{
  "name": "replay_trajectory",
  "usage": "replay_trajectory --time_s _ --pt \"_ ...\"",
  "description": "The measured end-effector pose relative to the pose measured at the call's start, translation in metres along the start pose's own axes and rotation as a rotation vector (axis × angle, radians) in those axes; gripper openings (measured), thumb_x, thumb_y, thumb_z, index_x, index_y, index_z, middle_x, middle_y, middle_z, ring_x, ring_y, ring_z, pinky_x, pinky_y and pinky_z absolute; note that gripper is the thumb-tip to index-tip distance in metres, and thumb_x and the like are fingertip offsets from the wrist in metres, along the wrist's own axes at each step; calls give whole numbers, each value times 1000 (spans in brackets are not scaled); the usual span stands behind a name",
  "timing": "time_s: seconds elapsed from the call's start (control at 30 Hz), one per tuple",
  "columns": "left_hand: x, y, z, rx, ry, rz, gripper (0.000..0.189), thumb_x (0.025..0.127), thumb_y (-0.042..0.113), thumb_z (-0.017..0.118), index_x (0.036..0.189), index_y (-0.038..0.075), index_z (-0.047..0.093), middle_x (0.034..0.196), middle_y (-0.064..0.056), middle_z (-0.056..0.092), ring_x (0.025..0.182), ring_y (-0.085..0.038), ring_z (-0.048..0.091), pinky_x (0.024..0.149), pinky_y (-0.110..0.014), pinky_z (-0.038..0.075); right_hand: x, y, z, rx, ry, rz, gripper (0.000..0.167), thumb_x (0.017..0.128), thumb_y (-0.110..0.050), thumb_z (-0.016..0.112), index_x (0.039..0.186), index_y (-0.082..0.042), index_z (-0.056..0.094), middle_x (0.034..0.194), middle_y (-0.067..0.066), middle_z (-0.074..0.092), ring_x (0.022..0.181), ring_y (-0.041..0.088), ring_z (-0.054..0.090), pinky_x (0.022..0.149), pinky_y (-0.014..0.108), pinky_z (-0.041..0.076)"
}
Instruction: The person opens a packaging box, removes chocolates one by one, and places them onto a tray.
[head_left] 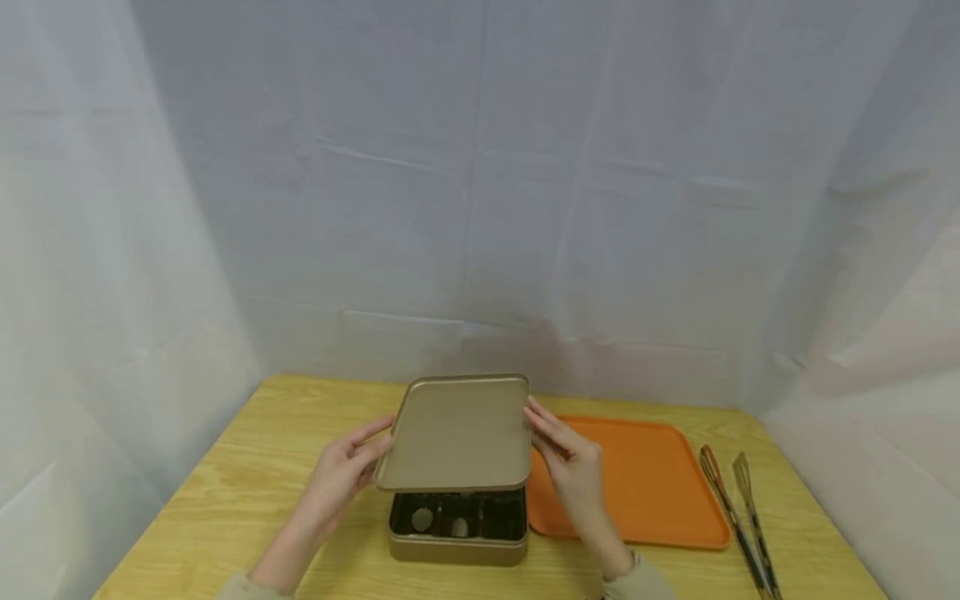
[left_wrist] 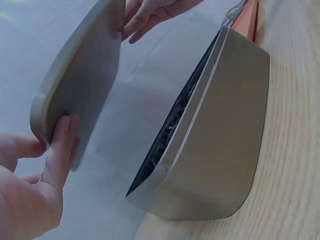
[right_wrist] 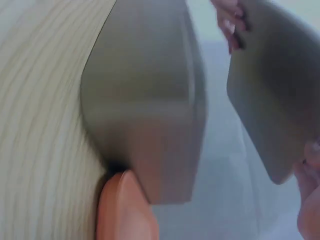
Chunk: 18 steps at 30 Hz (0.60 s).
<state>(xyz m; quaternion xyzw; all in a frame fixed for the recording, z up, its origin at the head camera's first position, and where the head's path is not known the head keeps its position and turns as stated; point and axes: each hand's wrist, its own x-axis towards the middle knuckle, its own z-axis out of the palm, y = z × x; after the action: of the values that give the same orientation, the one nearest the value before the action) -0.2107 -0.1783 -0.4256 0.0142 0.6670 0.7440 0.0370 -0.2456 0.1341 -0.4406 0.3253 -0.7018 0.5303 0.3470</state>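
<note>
Both hands hold a flat brown-gold lid [head_left: 461, 433] with rounded corners, raised above a box. My left hand [head_left: 337, 475] grips the lid's left edge, its thumb and fingers on either face in the left wrist view. On the opposite edge, my right hand [head_left: 573, 462] pinches the lid between thumb and fingers. The matching box [head_left: 457, 552] stands on the table below, apart from the lid. Its dark inside shows dividers and a pale scalloped round piece [head_left: 422, 520], with another small pale piece [head_left: 460, 527] beside it. The lid hides the box's far part.
An orange tray [head_left: 645, 483] lies right of the box, close against it. Farther right are two pairs of tongs or similar long utensils [head_left: 738, 517] with dark handles. All rest on a wooden table [head_left: 262, 467]; pale sheets [head_left: 480, 208] hang behind and at the sides.
</note>
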Motion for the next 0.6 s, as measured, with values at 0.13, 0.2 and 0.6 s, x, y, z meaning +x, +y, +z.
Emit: replay_trajectory --time_s 0.13,0.2,0.6 --pt "0 -1 2 1 42 13 51 103 14 58 150 -1 44 131 -21 65 97 -12 72 84 -24 59 2 -10 -2 145 -25 322 41 94 9 64 135 4 62 138 22 61 121 24 65 92 28 57" --pt "0 -1 2 10 60 18 51 103 14 58 150 0 45 132 -22 64 96 -12 72 82 -24 60 4 -15 -3 286 -39 542 44 98 3 62 141 4 56 143 22 56 125 24 62 96 28 55" --pt "1 -5 -10 89 32 5 53 104 22 58 152 2 44 139 -22 60 101 -10 70 85 -26 59 2 -9 -10 558 -172 1022 53 102 -5 58 151 7 40 150 27 47 105 10 68 86 30 60"
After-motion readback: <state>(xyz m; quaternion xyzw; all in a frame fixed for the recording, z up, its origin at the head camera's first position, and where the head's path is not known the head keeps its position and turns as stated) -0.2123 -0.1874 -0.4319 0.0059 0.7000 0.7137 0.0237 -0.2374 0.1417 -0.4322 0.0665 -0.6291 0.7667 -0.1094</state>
